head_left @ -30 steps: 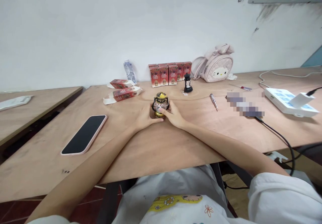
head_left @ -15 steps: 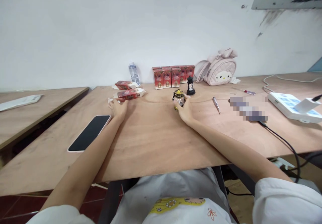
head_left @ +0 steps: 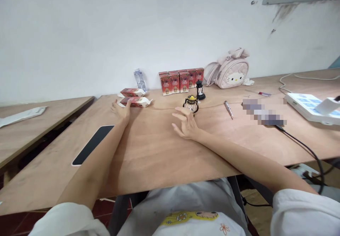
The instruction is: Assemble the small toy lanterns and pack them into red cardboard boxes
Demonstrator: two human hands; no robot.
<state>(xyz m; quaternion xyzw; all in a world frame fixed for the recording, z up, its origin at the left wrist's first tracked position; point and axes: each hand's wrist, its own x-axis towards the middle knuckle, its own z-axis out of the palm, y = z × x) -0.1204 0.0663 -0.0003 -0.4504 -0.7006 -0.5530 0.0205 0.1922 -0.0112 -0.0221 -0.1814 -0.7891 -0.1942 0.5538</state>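
Note:
My left hand (head_left: 121,112) rests at the near end of an opened red box (head_left: 136,102) lying on its side, its fingers spread and the thumb against the box end. Behind that box lies a second opened red box (head_left: 132,92). My right hand (head_left: 187,124) is raised with its fingers apart and nothing in it, just in front of a small round lantern (head_left: 191,105) with a yellow top and black handle. The lantern stands upright on the table, its lower part partly hidden by my fingers. A black mini lantern (head_left: 200,91) stands behind it.
Several upright red boxes (head_left: 174,83) stand by the wall, with a water bottle (head_left: 140,80) to their left and a pink bag (head_left: 233,73) to their right. A phone (head_left: 92,145), a screwdriver (head_left: 228,109) and a white power strip (head_left: 305,107) lie on the table.
My right hand has let go of the round lantern and drawn back toward me, fingers opening. My left hand's fingers have spread beside the nearer opened box.

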